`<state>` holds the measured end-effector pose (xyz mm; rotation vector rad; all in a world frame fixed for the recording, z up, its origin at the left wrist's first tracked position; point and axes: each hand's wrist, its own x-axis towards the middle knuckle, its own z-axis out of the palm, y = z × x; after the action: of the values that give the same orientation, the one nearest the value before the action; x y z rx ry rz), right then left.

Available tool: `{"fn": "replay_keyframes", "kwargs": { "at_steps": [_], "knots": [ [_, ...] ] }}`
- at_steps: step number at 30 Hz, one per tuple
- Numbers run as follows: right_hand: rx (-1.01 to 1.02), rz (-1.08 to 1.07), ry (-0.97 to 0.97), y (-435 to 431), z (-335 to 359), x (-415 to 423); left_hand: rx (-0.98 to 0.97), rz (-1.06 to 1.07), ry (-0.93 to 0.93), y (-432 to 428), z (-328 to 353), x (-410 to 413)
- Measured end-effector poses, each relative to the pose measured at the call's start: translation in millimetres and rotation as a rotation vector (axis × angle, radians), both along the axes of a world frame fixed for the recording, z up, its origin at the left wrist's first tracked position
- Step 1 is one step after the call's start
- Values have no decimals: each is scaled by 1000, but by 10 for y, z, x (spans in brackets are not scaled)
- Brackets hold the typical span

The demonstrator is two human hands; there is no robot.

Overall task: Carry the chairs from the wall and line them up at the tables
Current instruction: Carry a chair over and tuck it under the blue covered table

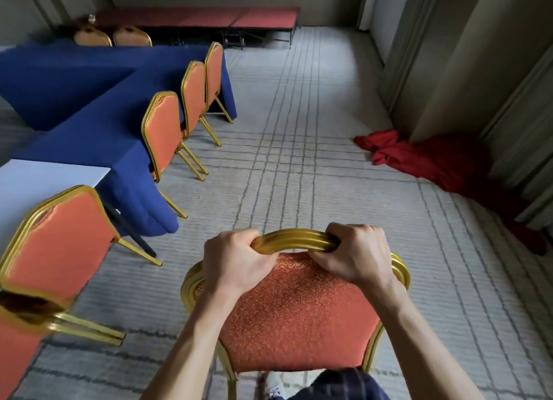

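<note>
Grey carpet (314,160) with dark crossing lines covers the room, and a red cloth (434,160) lies crumpled against the right wall. Along the left runs a bench (98,106) draped in blue. Three chairs (163,133) are tucked against its long right edge, and a fourth chair (57,244) stands at the near end by a white top.

The carried chair (299,310) is in the open aisle, well apart from the bench's edge and directly in front of the person. It has a ribbed gold frame and a back padded in orange-red fabric with a fine swirling pattern. Whether its legs touch the carpet cannot be told.

The left hand (236,265) and right hand (356,256) both grip the curved top rail of the back. The fingers (347,230) are curled tightly over the gold rail, with the thumbs on the padded side.
</note>
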<state>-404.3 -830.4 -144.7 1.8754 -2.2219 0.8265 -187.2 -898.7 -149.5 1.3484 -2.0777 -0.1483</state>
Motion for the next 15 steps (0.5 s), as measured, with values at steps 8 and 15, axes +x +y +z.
{"fn": "replay_keyframes", "kwargs": {
  "at_steps": [8,15],
  "knots": [
    [-12,-58,-20,-1624,-106,-898,-32,-94,-56,-1764,1,-927],
    [6,-42,-64,-3219,-178,-1850,-35,-59,-68,-3287,-52,-1876]
  ]
}}
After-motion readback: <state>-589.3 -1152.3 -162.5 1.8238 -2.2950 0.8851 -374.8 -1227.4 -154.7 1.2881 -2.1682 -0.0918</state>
